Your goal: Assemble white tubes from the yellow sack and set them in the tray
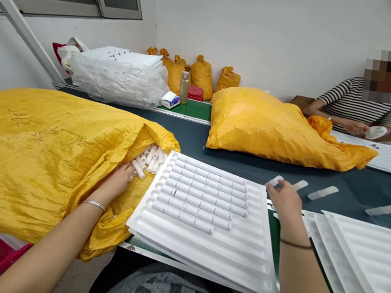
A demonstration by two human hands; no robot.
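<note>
My left hand (118,182) reaches into the mouth of a yellow woven sack (54,147). Its fingers close at the end of a short white tube (138,168), among a heap of similar tubes. My right hand (286,200), beyond the right edge of the white grooved tray (213,259), pinches a clear plastic piece (276,180). Several rows of white printed tubes (208,184) lie in the tray's upper grooves, while the nearer grooves hold none. More clear pieces (323,192) lie in a line on the dark belt to the right.
Stacked white trays (374,266) stand at the right. A full yellow sack (256,125) lies across the belt. Behind are a plastic-wrapped tray stack (118,76), a bottle (184,87) and a small box (170,100). A co-worker in a striped shirt (349,99) sits far right.
</note>
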